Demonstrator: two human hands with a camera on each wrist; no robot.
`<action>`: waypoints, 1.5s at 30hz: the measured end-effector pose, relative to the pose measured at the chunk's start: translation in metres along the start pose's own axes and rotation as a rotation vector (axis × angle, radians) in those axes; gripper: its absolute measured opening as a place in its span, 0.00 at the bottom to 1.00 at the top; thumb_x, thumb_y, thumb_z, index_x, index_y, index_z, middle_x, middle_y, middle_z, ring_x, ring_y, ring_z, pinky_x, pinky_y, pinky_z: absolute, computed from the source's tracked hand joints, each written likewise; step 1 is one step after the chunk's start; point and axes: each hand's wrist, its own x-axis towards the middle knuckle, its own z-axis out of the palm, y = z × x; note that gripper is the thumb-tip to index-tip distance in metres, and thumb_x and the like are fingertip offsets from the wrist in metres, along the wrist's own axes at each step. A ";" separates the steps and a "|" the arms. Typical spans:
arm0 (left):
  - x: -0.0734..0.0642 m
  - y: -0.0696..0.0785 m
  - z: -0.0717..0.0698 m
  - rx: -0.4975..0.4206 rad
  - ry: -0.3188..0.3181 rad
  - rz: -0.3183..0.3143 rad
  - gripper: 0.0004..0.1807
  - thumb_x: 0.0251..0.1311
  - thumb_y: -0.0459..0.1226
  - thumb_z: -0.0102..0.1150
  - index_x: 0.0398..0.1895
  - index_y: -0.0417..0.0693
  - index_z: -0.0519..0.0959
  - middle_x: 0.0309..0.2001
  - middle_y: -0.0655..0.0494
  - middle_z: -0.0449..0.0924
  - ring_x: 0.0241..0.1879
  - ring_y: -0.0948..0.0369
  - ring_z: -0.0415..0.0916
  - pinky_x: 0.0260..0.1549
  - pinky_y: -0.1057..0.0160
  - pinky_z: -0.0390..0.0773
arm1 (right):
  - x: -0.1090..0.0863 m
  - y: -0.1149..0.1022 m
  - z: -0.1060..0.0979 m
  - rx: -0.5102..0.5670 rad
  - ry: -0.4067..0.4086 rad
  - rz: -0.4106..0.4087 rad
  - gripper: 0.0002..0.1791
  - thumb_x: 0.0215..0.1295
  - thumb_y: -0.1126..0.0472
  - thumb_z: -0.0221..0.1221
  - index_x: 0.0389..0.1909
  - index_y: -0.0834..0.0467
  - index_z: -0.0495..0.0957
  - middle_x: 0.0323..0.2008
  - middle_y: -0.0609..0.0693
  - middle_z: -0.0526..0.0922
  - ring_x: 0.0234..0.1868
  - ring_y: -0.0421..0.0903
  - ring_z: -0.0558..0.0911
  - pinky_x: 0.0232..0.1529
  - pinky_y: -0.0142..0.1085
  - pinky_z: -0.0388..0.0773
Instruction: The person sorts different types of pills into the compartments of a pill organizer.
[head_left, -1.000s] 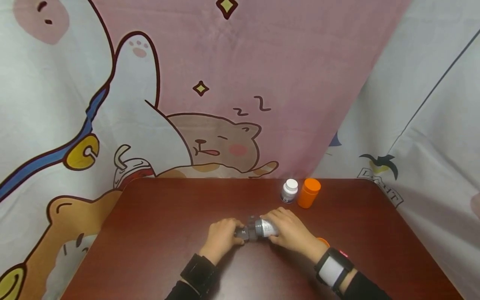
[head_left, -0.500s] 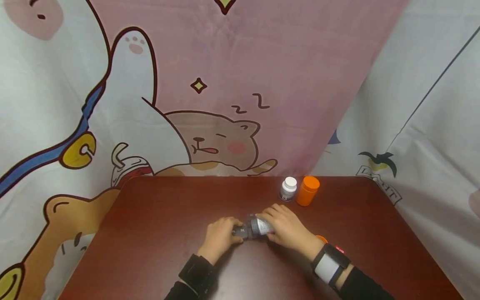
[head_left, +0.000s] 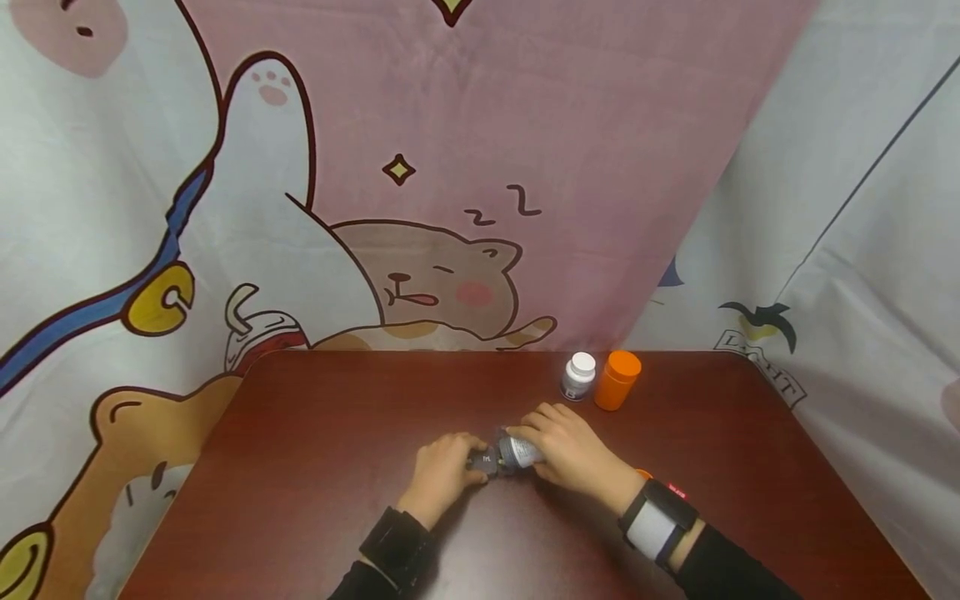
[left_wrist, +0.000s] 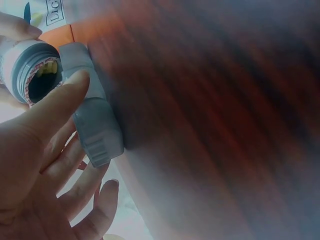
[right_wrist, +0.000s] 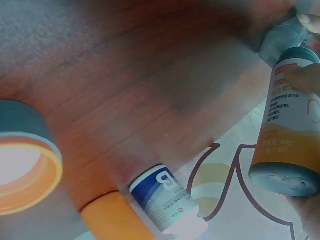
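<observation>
My left hand holds a grey plastic pill box with several compartments, low over the table. Its thumb lies across the box and its fingers are along the far side. In my right hand is a pill bottle with a white and orange label and a grey base, gripped around its side. The bottle is tipped, its uncapped mouth right at the pill box. Inside that mouth, yellow tablets show in the left wrist view. Fingers cover part of both things.
Toward the back right of the brown table stand a white-capped bottle and an orange bottle, side by side. A ring-shaped piece, grey outside and orange inside, lies near the right wrist. A cartoon-printed cloth hangs behind the table.
The right hand has shifted slightly left and tilted the bottle further, bringing its mouth closer to the pill box. A yellow spot now shows at the mouth. The left hand has stayed nearly still.
</observation>
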 end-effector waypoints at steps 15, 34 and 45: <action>-0.001 0.001 -0.001 -0.012 -0.008 -0.013 0.22 0.32 0.46 0.72 0.38 0.58 0.81 0.42 0.61 0.79 0.39 0.59 0.75 0.28 0.57 0.73 | 0.002 -0.001 -0.001 -0.004 -0.007 0.002 0.34 0.31 0.55 0.71 0.49 0.51 0.77 0.39 0.46 0.77 0.40 0.45 0.70 0.42 0.40 0.70; -0.001 0.001 0.000 -0.008 0.014 -0.004 0.23 0.31 0.47 0.72 0.37 0.58 0.81 0.42 0.61 0.80 0.40 0.59 0.76 0.29 0.56 0.73 | -0.007 -0.001 0.006 0.044 0.001 0.133 0.33 0.33 0.50 0.70 0.48 0.50 0.74 0.40 0.43 0.77 0.40 0.43 0.72 0.44 0.39 0.69; -0.002 0.001 -0.001 -0.008 0.016 -0.009 0.23 0.30 0.46 0.72 0.37 0.58 0.82 0.42 0.60 0.79 0.40 0.59 0.75 0.28 0.57 0.73 | -0.028 -0.014 0.009 0.151 0.109 0.349 0.34 0.32 0.49 0.71 0.46 0.49 0.70 0.37 0.41 0.76 0.36 0.40 0.74 0.38 0.37 0.71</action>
